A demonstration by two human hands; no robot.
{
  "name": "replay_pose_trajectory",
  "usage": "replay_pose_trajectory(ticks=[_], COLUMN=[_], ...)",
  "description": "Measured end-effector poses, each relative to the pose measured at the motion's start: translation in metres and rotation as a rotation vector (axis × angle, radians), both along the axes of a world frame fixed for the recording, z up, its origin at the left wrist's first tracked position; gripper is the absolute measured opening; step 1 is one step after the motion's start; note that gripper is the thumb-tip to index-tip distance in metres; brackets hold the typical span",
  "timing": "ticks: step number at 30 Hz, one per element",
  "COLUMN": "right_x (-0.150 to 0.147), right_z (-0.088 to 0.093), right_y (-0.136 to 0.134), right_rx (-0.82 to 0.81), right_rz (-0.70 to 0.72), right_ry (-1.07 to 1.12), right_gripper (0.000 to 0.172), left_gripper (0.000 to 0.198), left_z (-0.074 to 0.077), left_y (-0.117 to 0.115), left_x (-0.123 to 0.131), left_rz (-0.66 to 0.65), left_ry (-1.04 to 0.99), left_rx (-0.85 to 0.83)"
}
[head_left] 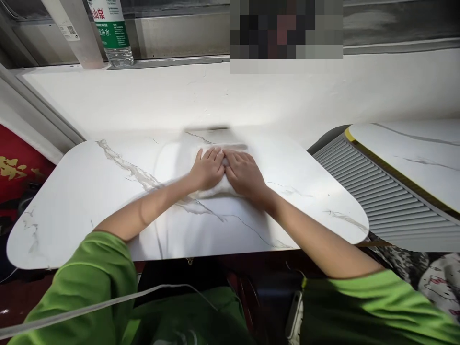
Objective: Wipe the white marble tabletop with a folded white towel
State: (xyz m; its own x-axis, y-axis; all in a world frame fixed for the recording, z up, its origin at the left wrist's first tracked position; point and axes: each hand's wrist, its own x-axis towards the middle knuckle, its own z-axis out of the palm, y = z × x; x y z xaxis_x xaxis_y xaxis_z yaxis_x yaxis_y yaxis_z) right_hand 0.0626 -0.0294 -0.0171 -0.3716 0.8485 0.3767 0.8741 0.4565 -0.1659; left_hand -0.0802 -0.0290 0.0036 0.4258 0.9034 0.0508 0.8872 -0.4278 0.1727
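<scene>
A folded white cloth [215,190] lies on the white marble-patterned table [108,201], close to its middle. My left hand [207,168] rests on top of the cloth with its palm down and fingers laid forward. Right beside it, my right hand [245,173] is also palm down on the cloth. The two hands touch or nearly touch at the thumbs. Neither has its fingers wrapped round anything. Both hands cover much of the cloth's upper side.
A clear water bottle [115,36] and a translucent tall bottle [77,33] stand on the window ledge at the upper left. To the right is a ribbed grey cabinet [381,187] with a marbled top. A white cable [108,303] crosses the lower left. A phone [295,316] shows near my lap.
</scene>
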Motion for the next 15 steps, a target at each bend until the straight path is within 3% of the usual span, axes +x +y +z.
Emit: replay_pose_trajectory(ticks=[5,8,11,15], right_x=[-0.015,-0.023,-0.028,-0.033], right_z=[-0.004,-0.002,0.005,0.011], right_y=[-0.093,-0.123,-0.122,-0.086], right_rx=[0.041,0.059,0.031,-0.034], right_rz=[0.059,0.103,0.14,0.174], right_ry=[-0.029,-0.034,-0.055,-0.045], right_gripper=[0.054,0.056,0.053,0.05], left_gripper=[0.055,0.056,0.055,0.053], left_z=[0.004,0.007,0.008,0.007], left_y=[-0.088,-0.117,-0.12,-0.092], left_x=[-0.025,-0.038,-0.042,-0.041], left_rz=[-0.075,-0.121,-0.108,-0.001], left_ry=[0.037,0.03,0.014,-0.005], left_rx=[-0.018,-0.022,-0.038,-0.061])
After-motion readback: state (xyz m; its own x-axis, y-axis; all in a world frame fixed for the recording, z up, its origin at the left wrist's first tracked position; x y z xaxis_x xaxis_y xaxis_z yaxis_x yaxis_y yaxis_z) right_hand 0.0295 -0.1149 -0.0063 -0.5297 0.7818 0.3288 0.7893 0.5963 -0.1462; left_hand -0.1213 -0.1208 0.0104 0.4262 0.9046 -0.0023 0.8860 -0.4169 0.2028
